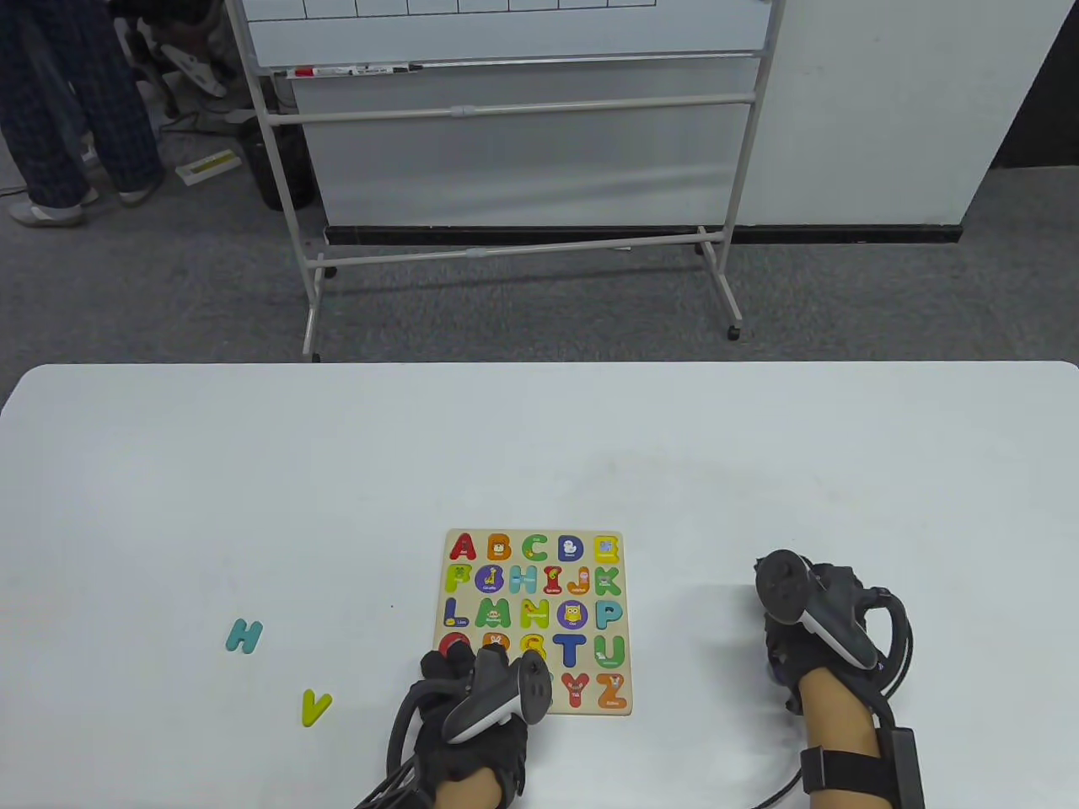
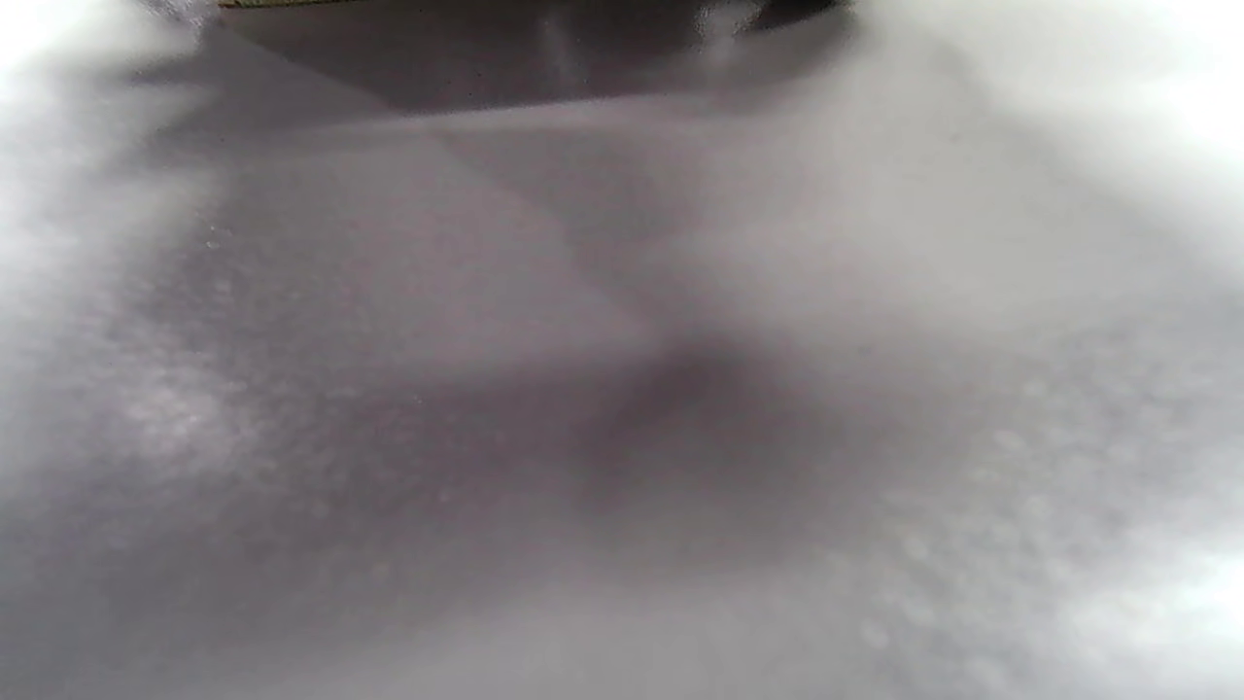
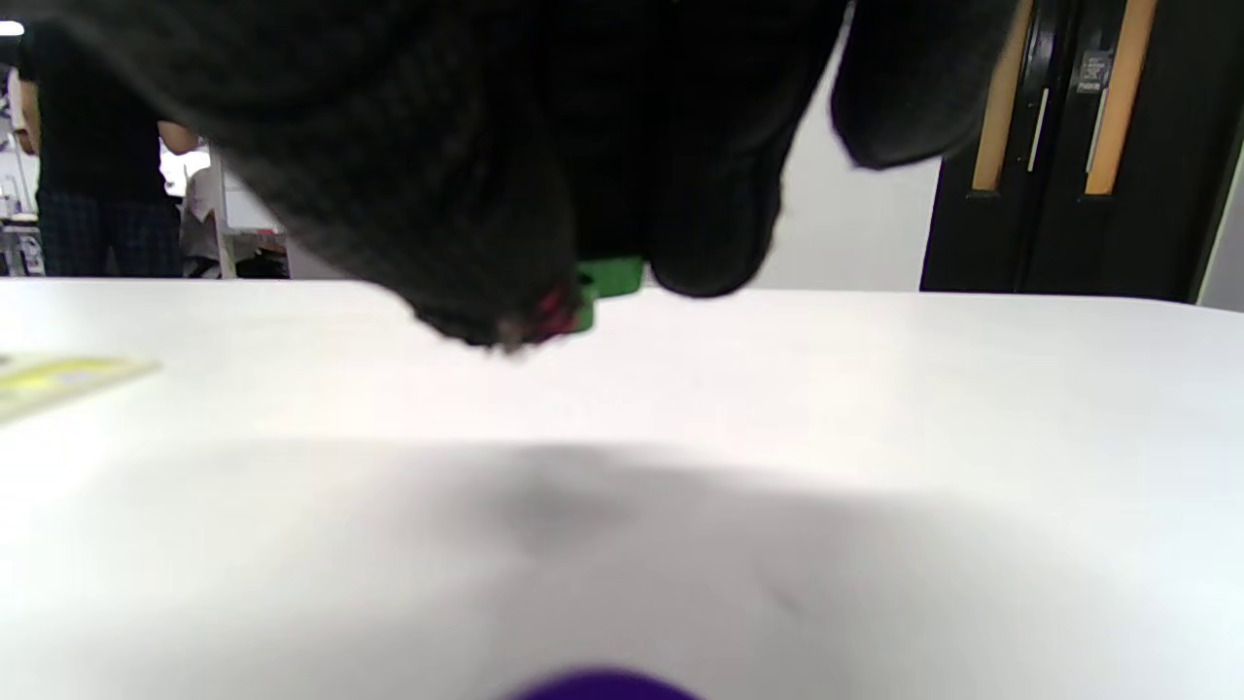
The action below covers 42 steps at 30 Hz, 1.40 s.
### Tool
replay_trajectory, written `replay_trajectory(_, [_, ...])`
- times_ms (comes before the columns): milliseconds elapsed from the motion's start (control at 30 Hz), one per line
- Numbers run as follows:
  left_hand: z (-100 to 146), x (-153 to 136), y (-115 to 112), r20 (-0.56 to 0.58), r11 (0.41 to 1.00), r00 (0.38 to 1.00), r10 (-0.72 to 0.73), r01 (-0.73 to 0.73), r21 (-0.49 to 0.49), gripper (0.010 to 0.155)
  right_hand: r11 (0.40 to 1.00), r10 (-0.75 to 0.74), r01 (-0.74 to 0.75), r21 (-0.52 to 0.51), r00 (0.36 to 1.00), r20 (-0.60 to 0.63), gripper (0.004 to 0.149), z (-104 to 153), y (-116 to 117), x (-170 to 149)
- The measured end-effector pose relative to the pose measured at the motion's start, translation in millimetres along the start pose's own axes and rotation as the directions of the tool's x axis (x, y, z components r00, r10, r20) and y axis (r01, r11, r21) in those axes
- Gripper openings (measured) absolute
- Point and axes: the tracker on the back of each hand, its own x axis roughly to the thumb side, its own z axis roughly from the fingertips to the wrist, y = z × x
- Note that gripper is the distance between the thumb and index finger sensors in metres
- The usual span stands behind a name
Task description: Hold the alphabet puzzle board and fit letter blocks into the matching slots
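Note:
The alphabet puzzle board (image 1: 534, 619) lies flat on the white table, most slots filled with coloured letters. My left hand (image 1: 455, 666) rests on its near left corner and holds it down, fingers over the bottom-left letters. My right hand (image 1: 784, 649) is on the table to the right of the board, apart from it. In the right wrist view its fingertips (image 3: 709, 262) pinch a green letter block (image 3: 612, 277) just above the table. A teal H (image 1: 244, 635) and a yellow-green V (image 1: 315, 708) lie loose left of the board.
A purple object (image 3: 603, 686) shows at the bottom edge of the right wrist view, under the wrist. The left wrist view shows only blurred table surface (image 2: 622, 389). A whiteboard stand (image 1: 514, 168) is on the floor beyond the table's far edge.

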Motion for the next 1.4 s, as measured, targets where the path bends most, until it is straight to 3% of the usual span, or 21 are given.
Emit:
replay_trajectory(267, [0, 0, 0, -0.001, 1.0, 1.0, 0.004, -0.004, 0.001, 0.078, 1.0, 0.016, -0.014, -0.019, 0.994, 0.105, 0.059, -2, -11, 53])
replay_trajectory(667, [0, 0, 0, 0.0, 1.0, 1.0, 0.007, -0.007, -0.002, 0.078, 0.999, 0.002, -0.01, 0.041, 0.978, 0.207, 0.059, -17, 17, 131])
replay_trajectory(1100, [0, 0, -1, 0.002, 1.0, 1.0, 0.012, -0.012, -0.004, 0.078, 0.996, 0.009, -0.032, 0.084, 0.967, 0.256, 0.058, -31, 38, 167])
replay_trajectory(1400, [0, -1, -1, 0.004, 1.0, 1.0, 0.014, -0.014, -0.003, 0.078, 0.996, 0.002, -0.026, 0.091, 0.969, 0.246, 0.057, -38, 47, 170])
